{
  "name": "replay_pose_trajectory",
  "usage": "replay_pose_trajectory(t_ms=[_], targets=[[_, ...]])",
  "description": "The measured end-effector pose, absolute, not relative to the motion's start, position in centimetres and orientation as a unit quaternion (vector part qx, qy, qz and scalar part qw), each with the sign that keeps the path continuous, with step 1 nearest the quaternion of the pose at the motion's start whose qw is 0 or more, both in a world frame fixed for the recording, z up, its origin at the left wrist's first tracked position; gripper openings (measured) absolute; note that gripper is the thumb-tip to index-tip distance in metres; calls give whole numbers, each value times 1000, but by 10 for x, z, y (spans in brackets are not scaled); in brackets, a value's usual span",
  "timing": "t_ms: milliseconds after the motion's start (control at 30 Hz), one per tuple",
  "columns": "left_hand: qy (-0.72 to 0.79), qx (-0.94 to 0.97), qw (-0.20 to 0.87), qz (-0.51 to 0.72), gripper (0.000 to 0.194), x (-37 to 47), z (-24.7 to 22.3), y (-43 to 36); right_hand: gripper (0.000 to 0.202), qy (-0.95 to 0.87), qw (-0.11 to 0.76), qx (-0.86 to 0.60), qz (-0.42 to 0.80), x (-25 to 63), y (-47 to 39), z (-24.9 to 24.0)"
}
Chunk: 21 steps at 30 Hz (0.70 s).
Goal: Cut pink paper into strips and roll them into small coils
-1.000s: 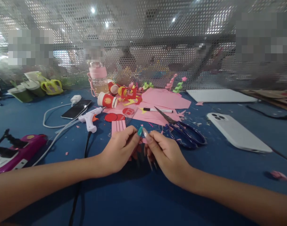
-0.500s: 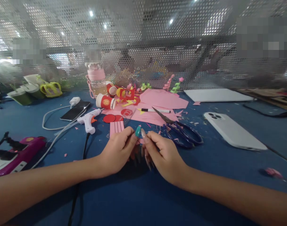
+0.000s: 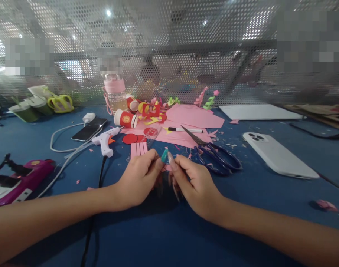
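Observation:
My left hand [image 3: 140,178] and my right hand [image 3: 198,185] meet at the table's centre, thumbs and fingers pinched close together. Between the fingertips shows a small piece of pink paper [image 3: 167,168], mostly hidden by the fingers. Just beyond my left hand lies a pink card strip with black lines [image 3: 138,148], near red paper circles [image 3: 130,138]. Blue-handled scissors [image 3: 218,157] lie open beyond my right hand, blades over pink paper sheets [image 3: 194,116]. A black-and-white marker [image 3: 186,130] rests on those sheets. To the left is a white hot glue gun [image 3: 104,141].
At left are a purple power strip [image 3: 24,181], a dark phone [image 3: 89,129] and cables. A white phone [image 3: 279,154] lies at right. Behind stand a pink-lidded bottle [image 3: 115,92], a tipped red paper cup [image 3: 126,119] and a perforated metal screen [image 3: 169,48]. Paper scraps dot the blue table.
The view has shifted slightly, so the table objects sit a little differently. Both hands keep their pinch, with only a small movement at the fingertips.

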<state>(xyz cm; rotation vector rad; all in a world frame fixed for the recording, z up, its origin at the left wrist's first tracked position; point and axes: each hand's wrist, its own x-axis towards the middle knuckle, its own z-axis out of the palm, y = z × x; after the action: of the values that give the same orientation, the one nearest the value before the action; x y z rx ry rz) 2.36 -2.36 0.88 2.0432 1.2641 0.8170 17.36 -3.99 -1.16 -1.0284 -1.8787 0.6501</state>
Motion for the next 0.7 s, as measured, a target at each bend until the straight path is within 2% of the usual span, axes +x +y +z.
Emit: replay_pose_trajectory(t_ms=[167, 333, 500, 700], targets=[[449, 720, 408, 335, 29, 21, 2, -22, 27, -759, 444, -410, 241, 173, -40, -12], [388, 711, 475, 345, 39, 18, 1, -21, 27, -747, 461, -410, 247, 173, -39, -12], [398, 713, 475, 328, 33, 18, 5, -22, 26, -746, 464, -410, 247, 175, -38, -13], [396, 735, 425, 349, 28, 16, 8, -24, 27, -729, 469, -421, 266, 174, -38, -13]])
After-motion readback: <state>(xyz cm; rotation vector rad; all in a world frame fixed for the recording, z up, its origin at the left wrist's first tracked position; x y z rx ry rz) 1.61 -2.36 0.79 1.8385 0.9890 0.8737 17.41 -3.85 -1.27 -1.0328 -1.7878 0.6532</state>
